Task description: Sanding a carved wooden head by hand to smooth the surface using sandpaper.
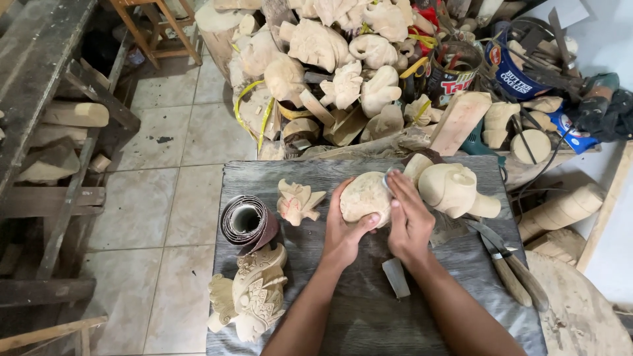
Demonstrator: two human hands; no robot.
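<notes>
- Two bare hands meet over a rounded pale wood carving [364, 196] near the middle of the grey work table [356, 310].
- Left hand [344, 232] cups the carving from below, thumb hooked over its near edge, fingers closed round it.
- Right hand [407, 221] lies against the carving's right flank, fingertips pinching a small greyish piece, probably abrasive paper, though it is too small to be sure.
- Judging by this, smoothing of the surface is in hand; the next stroke calls for a steady left hold while the right rubs along the curve.
- Left of the carving lie a small figure [298, 202], a sandpaper roll [246, 223] and a detailed carved mask [250, 293].
- Right of the carving: a bigger unfinished carving [455, 190] and knives [508, 264].
</notes>
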